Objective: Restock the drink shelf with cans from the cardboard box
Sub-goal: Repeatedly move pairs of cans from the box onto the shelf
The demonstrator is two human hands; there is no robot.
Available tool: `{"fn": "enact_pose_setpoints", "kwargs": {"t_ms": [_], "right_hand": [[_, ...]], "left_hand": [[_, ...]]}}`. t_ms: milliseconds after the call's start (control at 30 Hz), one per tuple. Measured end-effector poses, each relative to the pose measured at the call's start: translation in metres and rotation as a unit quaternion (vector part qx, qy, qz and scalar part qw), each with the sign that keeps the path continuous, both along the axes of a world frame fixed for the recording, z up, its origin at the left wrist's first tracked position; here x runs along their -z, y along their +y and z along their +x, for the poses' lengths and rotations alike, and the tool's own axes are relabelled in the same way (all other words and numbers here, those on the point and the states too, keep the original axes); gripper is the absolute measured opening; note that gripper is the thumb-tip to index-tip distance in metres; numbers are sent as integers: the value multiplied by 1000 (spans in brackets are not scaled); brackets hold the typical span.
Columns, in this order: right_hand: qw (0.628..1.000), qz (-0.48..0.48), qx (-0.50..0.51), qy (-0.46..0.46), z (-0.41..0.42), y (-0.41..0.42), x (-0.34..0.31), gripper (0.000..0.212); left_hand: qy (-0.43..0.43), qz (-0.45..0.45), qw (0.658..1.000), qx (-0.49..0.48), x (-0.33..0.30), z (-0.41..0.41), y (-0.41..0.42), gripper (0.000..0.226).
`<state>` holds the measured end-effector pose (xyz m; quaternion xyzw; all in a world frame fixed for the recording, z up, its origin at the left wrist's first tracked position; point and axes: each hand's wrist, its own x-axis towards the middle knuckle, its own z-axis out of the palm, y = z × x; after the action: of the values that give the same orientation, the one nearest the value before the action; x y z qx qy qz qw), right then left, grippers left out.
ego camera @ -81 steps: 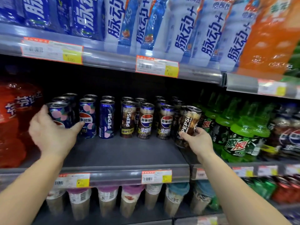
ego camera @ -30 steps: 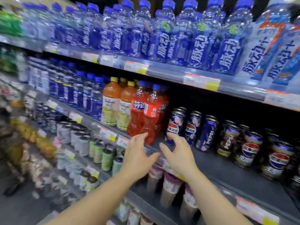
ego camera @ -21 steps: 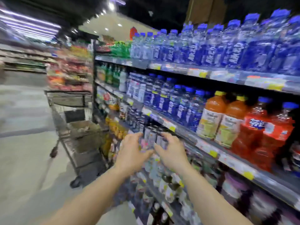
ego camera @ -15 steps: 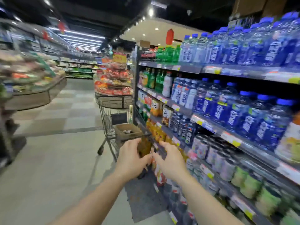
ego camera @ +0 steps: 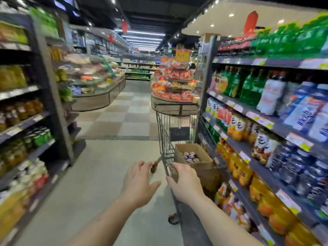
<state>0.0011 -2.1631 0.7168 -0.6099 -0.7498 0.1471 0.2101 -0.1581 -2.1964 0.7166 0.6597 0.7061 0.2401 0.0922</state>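
Seen from the wearer's head, two bare forearms reach forward along a supermarket aisle. The left hand (ego camera: 140,181) is empty, fingers spread and loosely curved, palm turned inward. The right hand (ego camera: 186,181) is just beside it, also empty and open, its fingers slightly curled toward the near corner of a wire shopping cart (ego camera: 166,139); whether the fingertips touch the wire cannot be told. Just past the right hand, ahead and a little to the right, an open cardboard box (ego camera: 198,153) sits in the cart. A small cluster of cans (ego camera: 190,156) stands upright in the box, tops showing, filling only part of it. The box's long side seems to run away from the viewer and slightly rightward, along the cart. The right hand is plainly the nearer of the two; the left would have to cross over the cart's edge to reach in. So the next pick probably calls for a reach forward and down into the box from above. To the right, close beside the cart, run drink shelves (ego camera: 266,121) crowded with bottles, blurred. Farther off lie a checkered floor and a round display of red packages (ego camera: 174,82).
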Motion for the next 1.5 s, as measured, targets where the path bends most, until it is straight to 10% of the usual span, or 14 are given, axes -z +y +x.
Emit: {"fn": "enact_pose_setpoints", "kwargs": {"t_ms": [333,700,1500], "right_hand": [[997,-15,-49,-64,-65,225,15,57],[991,-35,102,-78,-84,448,63,52],[860,-257,439,-38,111,600,238,62]], "left_hand": [[59,-36,997,-16,7,-63,217,67],[141,-38,974,172,46,-86,499,67],[198,-114,807,545,231,119,785,68]]}}
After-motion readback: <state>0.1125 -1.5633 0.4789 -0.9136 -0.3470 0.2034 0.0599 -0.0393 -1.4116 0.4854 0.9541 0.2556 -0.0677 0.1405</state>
